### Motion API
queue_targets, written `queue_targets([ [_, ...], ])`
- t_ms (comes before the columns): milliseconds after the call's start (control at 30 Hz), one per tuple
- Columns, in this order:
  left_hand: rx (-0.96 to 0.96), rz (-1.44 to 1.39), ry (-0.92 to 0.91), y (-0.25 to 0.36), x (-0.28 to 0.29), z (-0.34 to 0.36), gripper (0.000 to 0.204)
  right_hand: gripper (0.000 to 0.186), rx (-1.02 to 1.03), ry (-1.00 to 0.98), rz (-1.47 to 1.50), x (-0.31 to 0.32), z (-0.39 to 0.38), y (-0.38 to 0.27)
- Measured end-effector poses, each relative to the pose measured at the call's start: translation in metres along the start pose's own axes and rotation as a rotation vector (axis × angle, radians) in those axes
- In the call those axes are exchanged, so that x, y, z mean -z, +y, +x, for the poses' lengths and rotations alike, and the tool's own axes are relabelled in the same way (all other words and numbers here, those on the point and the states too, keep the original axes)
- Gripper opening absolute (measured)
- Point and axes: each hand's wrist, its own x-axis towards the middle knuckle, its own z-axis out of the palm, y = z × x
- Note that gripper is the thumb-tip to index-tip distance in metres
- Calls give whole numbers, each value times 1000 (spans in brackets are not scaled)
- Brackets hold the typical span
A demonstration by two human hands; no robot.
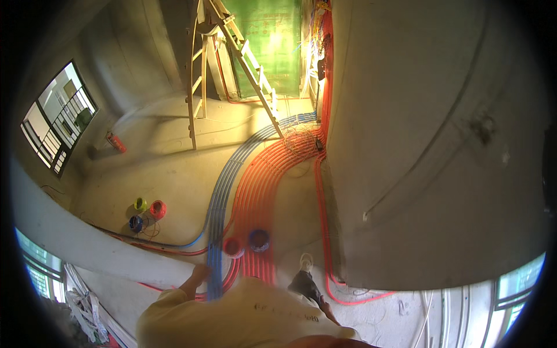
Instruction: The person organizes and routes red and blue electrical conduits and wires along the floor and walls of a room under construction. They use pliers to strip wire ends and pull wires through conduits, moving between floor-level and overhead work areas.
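Note:
My left hand (201,272) is low in view, beside the end of a low-looking grey wall (133,255) and close to the blue conduits (214,255); its fingers are too small and blurred to read. Part of my right hand (330,313) shows by my dark trouser leg, with its fingers mostly hidden. Ahead of me a red wire coil (233,247) and a blue wire coil (259,239) lie over the run of conduits. The red conduits (255,197) curve side by side across the floor toward the far wall corner.
A wooden stepladder (246,61) stands at the back before a green panel (270,52). At left are a yellow-green coil (140,203), a red coil (158,209), a dark blue coil (136,223) and a red cylinder (117,143). A grey wall (418,145) fills the right.

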Motion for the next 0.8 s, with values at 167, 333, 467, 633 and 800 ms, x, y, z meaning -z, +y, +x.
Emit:
queue_targets([
  [167, -206, 847, -138, 68, -48, 3, 32, 69, -67, 241, 474, 81, 78, -93],
  [333, -265, 864, -101, 191, -43, 35, 28, 53, 58, 74, 442, 144, 151, -143],
  [467, -306, 1074, 52, 204, -18, 124, 30, 46, -6, -27, 441, 159, 217, -163],
  [633, -62, 400, 7, 290, 33, 215, 32, 48, -63, 155, 465, 202, 320, -237],
  [800, -276, 1129, 22, 291, 152, 335, 31, 31, 62, 310, 504, 285, 339, -521],
])
